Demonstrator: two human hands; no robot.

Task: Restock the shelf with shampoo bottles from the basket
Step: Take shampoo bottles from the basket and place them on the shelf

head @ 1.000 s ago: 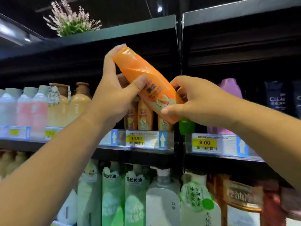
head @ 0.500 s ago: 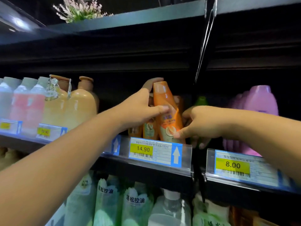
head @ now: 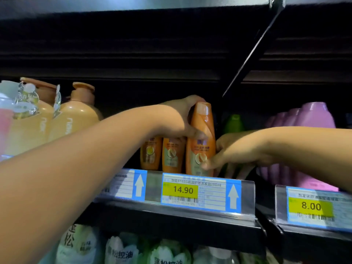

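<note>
An orange shampoo bottle [head: 202,138] stands upright at the front of the shelf [head: 171,216], above the 14.90 price tag [head: 182,190]. My left hand [head: 177,119] grips its upper part, fingers curled over the cap from the left. My right hand [head: 230,151] holds its lower part from the right, thumb on the label. Two matching orange bottles [head: 162,155] stand just left of it. The basket is out of view.
Large tan pump bottles [head: 74,115] and pale bottles stand at the left of the same shelf. A green bottle [head: 234,122] and pink bottles [head: 312,119] sit to the right, above the 8.00 tag [head: 310,206]. Green-white refill pouches [head: 122,250] fill the shelf below.
The orange bottle went from tilted in the air in front of the shelf to upright on the shelf beside the matching bottles. Both hands moved in with it.
</note>
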